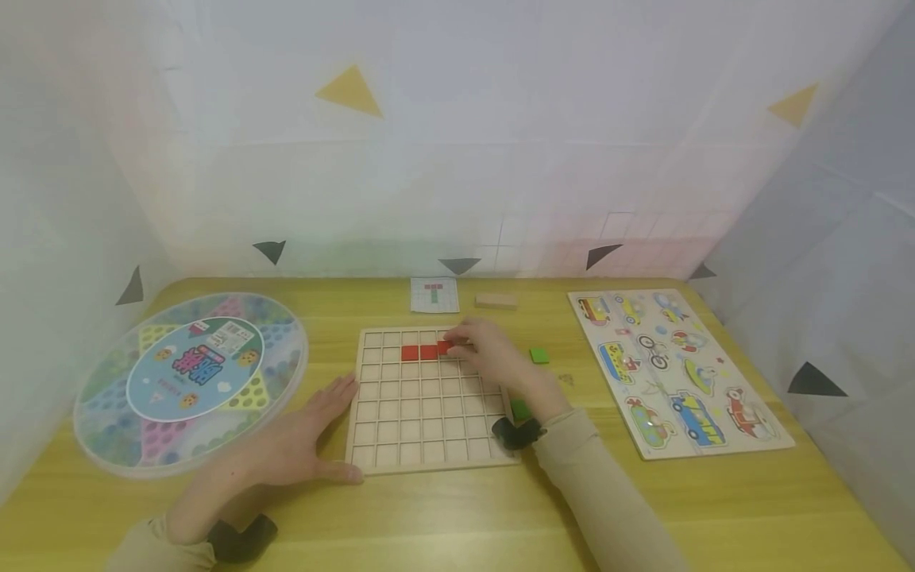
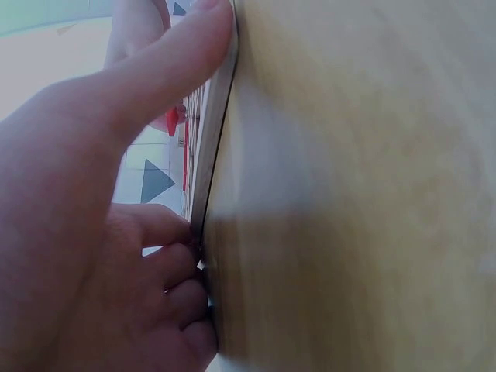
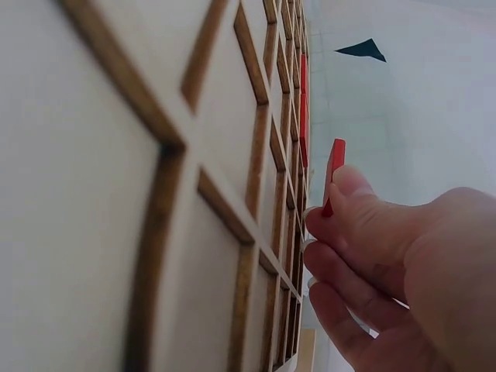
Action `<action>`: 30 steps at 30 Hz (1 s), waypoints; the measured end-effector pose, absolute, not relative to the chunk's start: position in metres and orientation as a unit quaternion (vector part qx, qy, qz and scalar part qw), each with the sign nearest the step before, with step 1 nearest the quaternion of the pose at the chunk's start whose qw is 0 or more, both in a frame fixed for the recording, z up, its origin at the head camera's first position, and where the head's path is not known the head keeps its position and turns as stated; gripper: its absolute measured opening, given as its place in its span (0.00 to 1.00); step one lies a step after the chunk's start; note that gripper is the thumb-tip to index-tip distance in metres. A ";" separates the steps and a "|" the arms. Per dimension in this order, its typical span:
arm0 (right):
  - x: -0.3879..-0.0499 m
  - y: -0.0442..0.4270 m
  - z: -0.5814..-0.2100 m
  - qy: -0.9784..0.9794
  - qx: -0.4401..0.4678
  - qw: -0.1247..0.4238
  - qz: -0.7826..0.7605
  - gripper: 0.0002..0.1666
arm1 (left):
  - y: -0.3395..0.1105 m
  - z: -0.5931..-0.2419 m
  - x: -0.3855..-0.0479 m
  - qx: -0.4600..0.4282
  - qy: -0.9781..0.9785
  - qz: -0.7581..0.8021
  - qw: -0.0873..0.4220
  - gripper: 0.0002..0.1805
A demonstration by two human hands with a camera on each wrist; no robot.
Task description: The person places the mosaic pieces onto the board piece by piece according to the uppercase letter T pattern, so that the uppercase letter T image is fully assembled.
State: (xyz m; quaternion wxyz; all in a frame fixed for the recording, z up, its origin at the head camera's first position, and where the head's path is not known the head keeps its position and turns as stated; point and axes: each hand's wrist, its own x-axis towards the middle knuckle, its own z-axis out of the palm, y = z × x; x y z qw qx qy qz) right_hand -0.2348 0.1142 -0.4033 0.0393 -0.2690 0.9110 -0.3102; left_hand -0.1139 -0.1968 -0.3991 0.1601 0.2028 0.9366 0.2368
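Grip: your left hand (image 1: 296,445), spread; your right hand (image 1: 493,361), thumb and fingers pinched on one red tile (image 3: 334,172).
Left hand along the grid board's (image 1: 388,411) left edge, presumably steadying it; two laid red tiles (image 1: 410,353), side by side in the grid; red tile in hand, gripped at one end, presumably to keep the other free. Your right wrist view shows it clear of the board; the head view hides that gap.
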 end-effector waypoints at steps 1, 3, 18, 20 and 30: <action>-0.235 0.114 -0.403 0.911 -0.267 0.041 -0.311 0.16 | -0.197 -0.399 -0.114 0.203 0.936 0.237 0.160 0.69; -0.235 0.114 -0.403 0.912 -0.266 0.041 -0.310 0.15 | -0.197 -0.399 -0.114 0.203 0.936 0.237 0.161 0.69; -0.234 0.115 -0.405 0.914 -0.301 0.012 -0.273 0.12 | -0.197 -0.403 -0.115 0.199 0.938 0.233 0.162 0.69; -0.235 0.115 -0.406 0.914 -0.301 0.010 -0.272 0.11 | -0.197 -0.403 -0.115 0.196 0.939 0.232 0.163 0.69; -0.234 0.116 -0.407 0.917 -0.292 0.014 -0.272 0.08 | -0.197 -0.404 -0.115 0.194 0.939 0.231 0.164 0.69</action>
